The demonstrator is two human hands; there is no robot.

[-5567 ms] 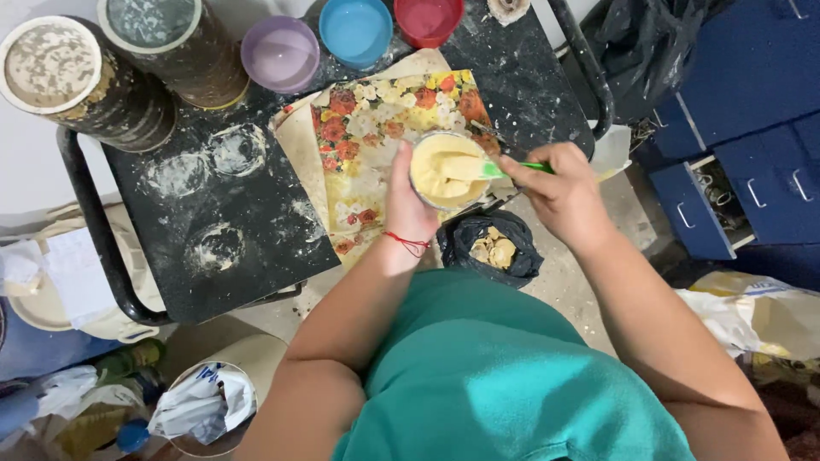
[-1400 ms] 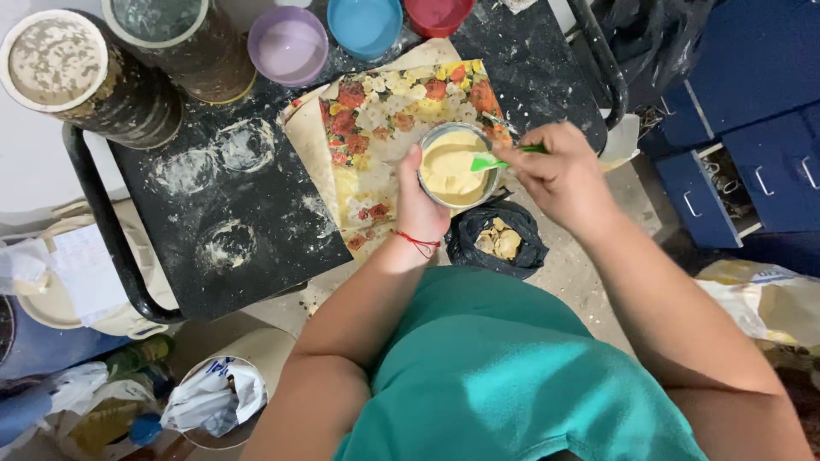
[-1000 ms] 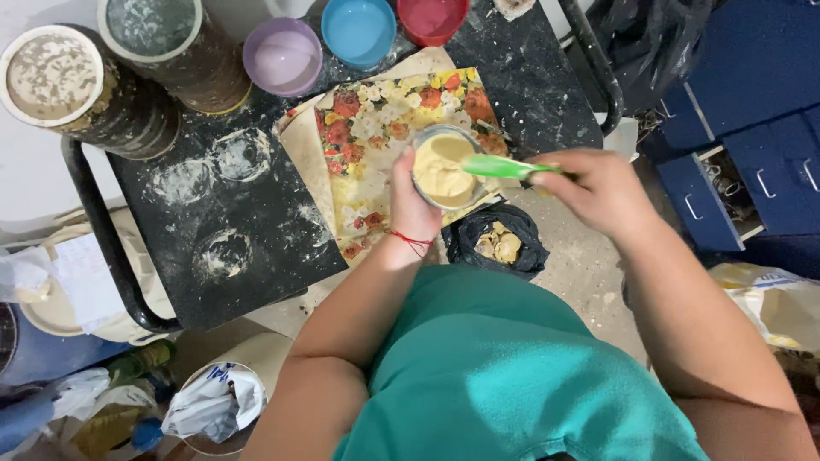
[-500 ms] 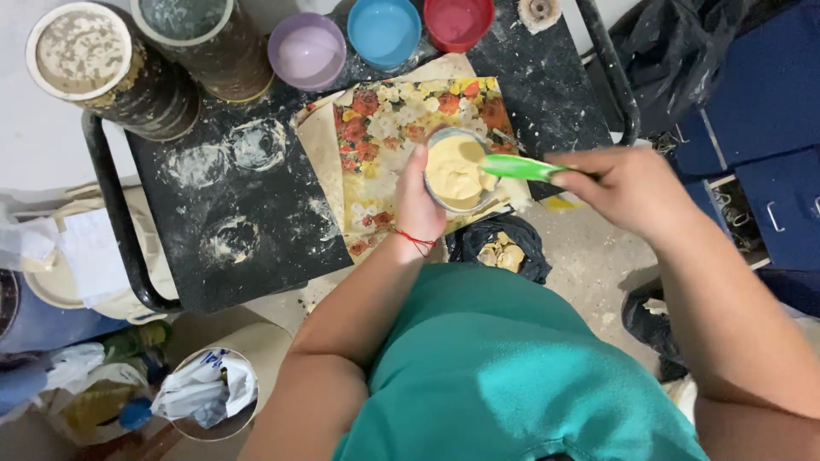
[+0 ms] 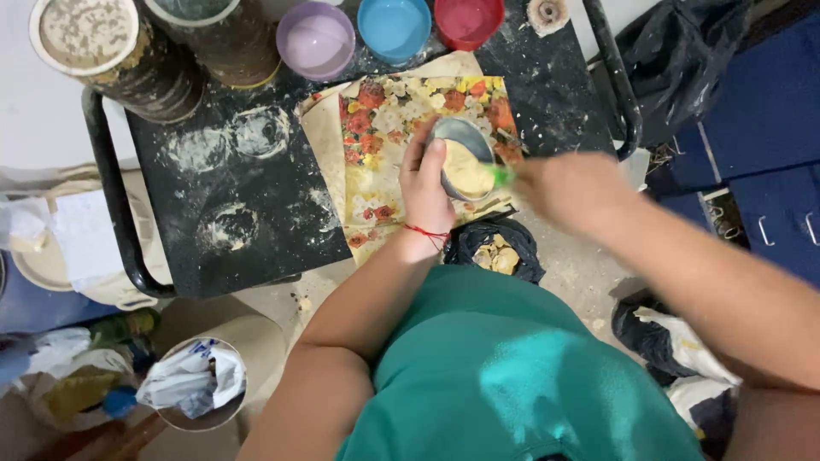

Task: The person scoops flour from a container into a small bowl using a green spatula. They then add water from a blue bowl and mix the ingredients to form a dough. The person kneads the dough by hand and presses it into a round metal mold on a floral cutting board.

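Up close, left hand (image 5: 424, 192): fingers (image 5: 434, 154) curled over the rim of a small metal cup (image 5: 462, 168) of pale yellow paste, gripping it tilted. Right hand (image 5: 568, 189) motion-blurred; its grip cannot be told, though a green spatula (image 5: 500, 176) shows at its tip, touching the paste. Cup sits over a floral-patterned sheet (image 5: 389, 145) on a black, flour-dusted counter (image 5: 231, 213). Beyond: purple bowl (image 5: 315, 40), blue bowl (image 5: 394, 28), red bowl (image 5: 468, 20); two large tins (image 5: 102, 51) at far left. Black bag (image 5: 495, 249) of crumbs just below the counter edge.
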